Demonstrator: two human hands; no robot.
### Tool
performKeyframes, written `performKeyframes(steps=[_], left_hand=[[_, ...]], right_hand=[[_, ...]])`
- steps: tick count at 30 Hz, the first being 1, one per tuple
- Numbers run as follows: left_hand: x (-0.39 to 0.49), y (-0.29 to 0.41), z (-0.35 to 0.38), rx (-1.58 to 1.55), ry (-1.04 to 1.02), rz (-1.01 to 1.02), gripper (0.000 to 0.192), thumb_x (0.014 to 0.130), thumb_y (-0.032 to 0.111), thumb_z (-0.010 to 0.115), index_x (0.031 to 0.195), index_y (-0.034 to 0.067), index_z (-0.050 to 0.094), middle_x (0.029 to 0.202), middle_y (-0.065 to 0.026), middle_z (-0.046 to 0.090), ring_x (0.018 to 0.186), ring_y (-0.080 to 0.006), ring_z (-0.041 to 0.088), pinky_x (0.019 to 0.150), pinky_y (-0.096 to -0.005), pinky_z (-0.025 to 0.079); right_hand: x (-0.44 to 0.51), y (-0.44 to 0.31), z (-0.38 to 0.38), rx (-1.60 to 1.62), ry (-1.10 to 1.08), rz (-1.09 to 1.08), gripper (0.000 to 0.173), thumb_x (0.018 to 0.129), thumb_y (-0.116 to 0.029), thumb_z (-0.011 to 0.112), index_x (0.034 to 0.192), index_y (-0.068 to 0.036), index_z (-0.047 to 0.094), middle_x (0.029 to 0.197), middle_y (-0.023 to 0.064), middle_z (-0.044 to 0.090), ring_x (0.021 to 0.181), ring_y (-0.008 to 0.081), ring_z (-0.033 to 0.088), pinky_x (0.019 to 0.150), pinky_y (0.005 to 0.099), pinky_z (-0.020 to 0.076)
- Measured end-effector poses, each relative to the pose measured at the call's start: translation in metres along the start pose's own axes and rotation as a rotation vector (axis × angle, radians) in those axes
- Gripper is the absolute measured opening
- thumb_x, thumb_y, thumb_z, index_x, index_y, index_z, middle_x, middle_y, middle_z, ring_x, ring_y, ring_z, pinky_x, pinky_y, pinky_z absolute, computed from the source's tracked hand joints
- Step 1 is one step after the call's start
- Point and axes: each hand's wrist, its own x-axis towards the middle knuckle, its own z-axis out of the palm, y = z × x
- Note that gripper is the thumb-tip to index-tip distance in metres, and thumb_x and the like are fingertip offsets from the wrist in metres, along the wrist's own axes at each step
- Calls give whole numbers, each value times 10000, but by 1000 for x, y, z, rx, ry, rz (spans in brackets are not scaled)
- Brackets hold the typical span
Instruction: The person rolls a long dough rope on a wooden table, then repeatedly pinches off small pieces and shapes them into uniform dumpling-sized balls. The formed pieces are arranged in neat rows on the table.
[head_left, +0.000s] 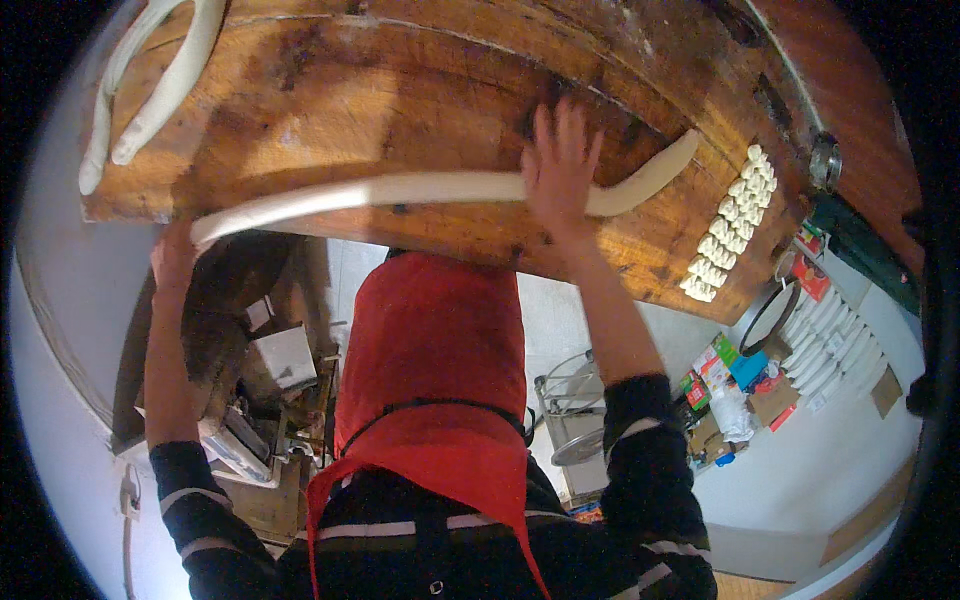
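Note:
A long rope of pale dough stretches across the wooden work board along its near side. Its left end reaches the board's front left edge, where my left hand is closed around it. Farther right, my right hand lies flat across the rope with its fingers spread and pointing away from me. Beyond that hand the rope bends up to a rounded end. The hand and part of the rope are slightly blurred.
Another folded dough rope lies at the board's far left. Small dough pieces sit in rows near the right edge. Below right are a round-rimmed pan or sieve, a pile of packages and a metal rack. Boxes stand below left.

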Motion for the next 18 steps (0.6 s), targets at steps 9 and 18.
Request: performKeyframes(steps=[9,18], left_hand=[[52,-73,-45,111,107,-96,621,767,148,755,1360,150,568,1227,-146,636,1137,-377,575,985,-480,453],[164,377,-93,-550,465,284,569,876,206,708,1417,135,546,1412,-167,532,1350,-376,457,1143,-481,360]], right_hand=[[-98,13,-43,47,-172,-85,623,951,-335,545,1523,-128,409,1609,175,309,1505,384,247,1160,703,107],[78,79,7,-9,123,78,552,1016,-339,476,1513,-103,424,1602,220,293,1491,404,249,1179,619,202]])
